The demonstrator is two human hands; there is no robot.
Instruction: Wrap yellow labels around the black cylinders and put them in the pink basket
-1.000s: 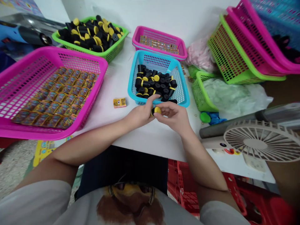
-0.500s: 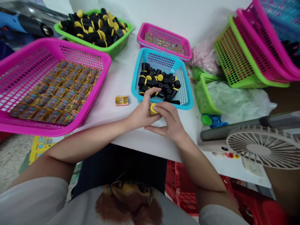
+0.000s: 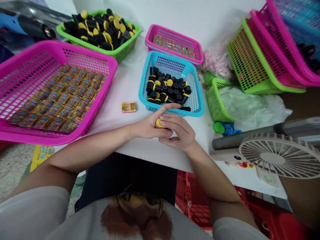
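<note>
Both hands meet over the white table (image 3: 125, 90) just in front of the blue basket (image 3: 193, 100). My left hand (image 3: 150, 125) is curled round a small piece with a yellow cap (image 3: 158, 124). My right hand (image 3: 178, 131) pinches the same piece from the right, fingers closed over it. The blue basket holds several black cylinders with yellow bands and caps (image 3: 167, 88). A single small orange packet (image 3: 128, 107) lies on the table left of the hands.
A big pink basket (image 3: 35, 56) of flat packets stands at left. Behind are a green basket (image 3: 125, 50) of black-and-yellow pieces and a small pink basket (image 3: 175, 36). Stacked baskets (image 3: 262, 60), a plastic bag (image 3: 247, 103) and a white fan (image 3: 280, 156) crowd the right.
The two hands have drawn a little nearer to me and closed tighter round the yellow-capped piece; my right fingers now cover more of it. The camera view shifted slightly.
</note>
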